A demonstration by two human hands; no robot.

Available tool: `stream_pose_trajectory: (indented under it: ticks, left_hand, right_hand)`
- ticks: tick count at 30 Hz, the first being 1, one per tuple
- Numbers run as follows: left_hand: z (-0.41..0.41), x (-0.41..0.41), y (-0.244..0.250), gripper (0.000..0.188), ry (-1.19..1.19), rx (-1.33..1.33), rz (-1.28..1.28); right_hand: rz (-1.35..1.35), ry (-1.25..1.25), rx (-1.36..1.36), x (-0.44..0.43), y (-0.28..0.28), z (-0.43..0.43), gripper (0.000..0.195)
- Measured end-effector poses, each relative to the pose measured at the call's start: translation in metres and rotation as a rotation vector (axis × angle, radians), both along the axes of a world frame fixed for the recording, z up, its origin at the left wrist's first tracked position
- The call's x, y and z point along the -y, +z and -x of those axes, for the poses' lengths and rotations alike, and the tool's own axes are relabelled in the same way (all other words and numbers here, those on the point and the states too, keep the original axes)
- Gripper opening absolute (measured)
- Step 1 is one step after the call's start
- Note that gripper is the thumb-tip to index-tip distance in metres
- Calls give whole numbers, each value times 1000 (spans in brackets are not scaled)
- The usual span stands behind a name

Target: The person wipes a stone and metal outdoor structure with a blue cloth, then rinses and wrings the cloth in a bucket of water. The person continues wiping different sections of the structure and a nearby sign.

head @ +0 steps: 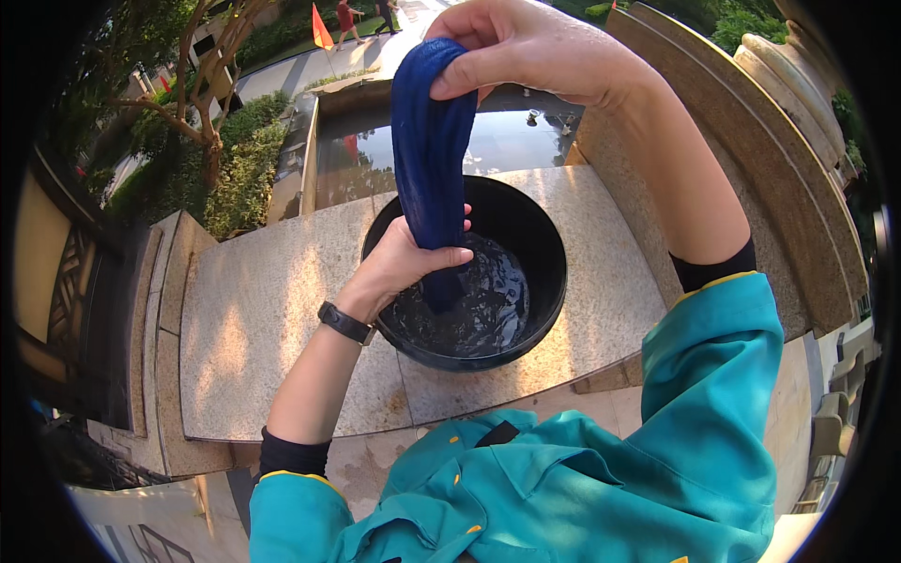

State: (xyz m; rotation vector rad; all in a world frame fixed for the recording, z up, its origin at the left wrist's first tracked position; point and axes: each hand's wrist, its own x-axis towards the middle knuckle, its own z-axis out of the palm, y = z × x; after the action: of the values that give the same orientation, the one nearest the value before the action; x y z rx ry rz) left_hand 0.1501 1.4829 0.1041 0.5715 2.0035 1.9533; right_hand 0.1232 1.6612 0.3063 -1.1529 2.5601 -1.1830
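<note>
A wet-looking dark blue cloth point(433, 155) hangs lengthwise above a black bucket point(517, 204). My right hand point(524, 53) pinches its folded top end, held high over the far rim. Lower down, my left hand point(408, 260) wraps around the gathered cloth just over the bucket's opening. The cloth's lower end reaches down to the rippling water point(486, 310) inside; whether it dips under the surface is hard to see. The bucket rests on a stone slab point(253, 324). A dark watch point(345, 324) is on my left wrist.
Beyond the slab lies a pool of water point(359, 155) with reflections. A stone wall point(739, 162) rises at the right, a stone block point(176, 281) at the left. Shrubs point(246, 162), a tree point(210, 141) and an orange flag point(322, 29) stand farther off. Two people walk on the far path point(281, 74).
</note>
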Motion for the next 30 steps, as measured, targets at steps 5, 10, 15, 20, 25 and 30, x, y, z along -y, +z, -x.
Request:
stream_pose_trajectory:
  ticks: [5,10,15,20,25,30]
  left_hand:
    - [-3,-8,2,22,-24,106,12]
    - [-2,-15,-17,17,-32,90,159]
    - [-12,-23,-11,18,-34,251,64]
    - [-16,-25,3,31,-39,601,-316]
    - [-14,-33,14,30,-105,658,-569]
    - [-21,-30,13,51,55,671,-802]
  right_hand:
    - [332,-145,-220,-16,5,9,29]
    - [553,-310,-47,-26,-5,29,27]
    - [779,-504,96,-67,-18,60,25]
    - [608,-595,171,-73,-48,57,22]
    - [-6,-475,-114,-18,-95,5,33]
    - [-124,-281,-516,1,-148,-50,42]
